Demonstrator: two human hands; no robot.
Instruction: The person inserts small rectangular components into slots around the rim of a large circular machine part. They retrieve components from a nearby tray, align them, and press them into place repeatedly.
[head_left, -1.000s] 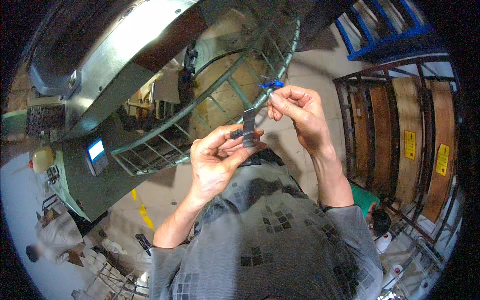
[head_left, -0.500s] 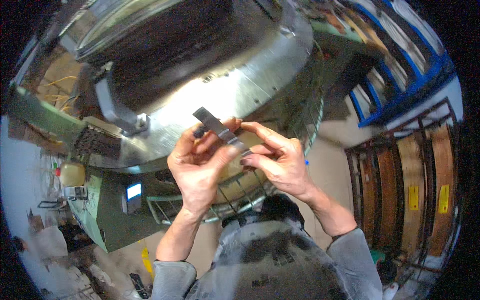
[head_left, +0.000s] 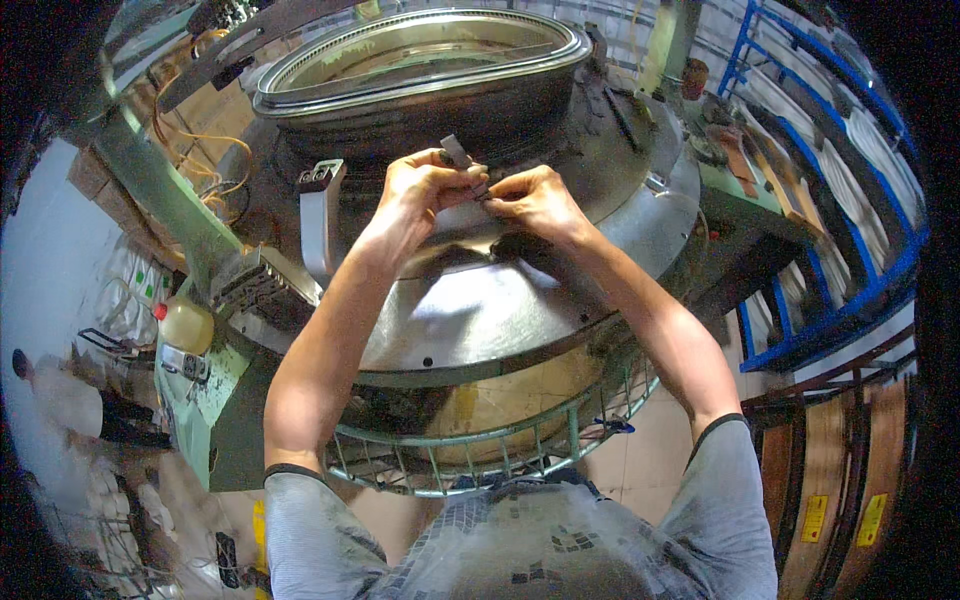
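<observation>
A narrow, flat metal strip (head_left: 455, 150) is held up over the round metal plate (head_left: 450, 330) of a large machine. My left hand (head_left: 420, 190) is closed around its middle, and the upper end sticks out past the fingers. At the lower end, my right hand (head_left: 540, 205) pinches with thumb and fingertips. Both hands meet there, so that end is mostly hidden. Behind them rises the machine's dark drum, topped by a shiny metal ring (head_left: 420, 95). A grey upright bracket (head_left: 318, 215) stands on the plate to the left of my hands.
A green barred rail (head_left: 490, 440) curves between me and the machine. To the left, a red-capped bottle (head_left: 187, 328) of yellowish liquid sits on a green ledge. A blue rack (head_left: 850, 325) and brown boards (head_left: 825, 480) stand at right. Someone (head_left: 65, 395) appears blurred at far left.
My hands have gone farther out over the plate with the strip, arms now stretched forward. The view has shifted, so the ring and drum show more fully.
</observation>
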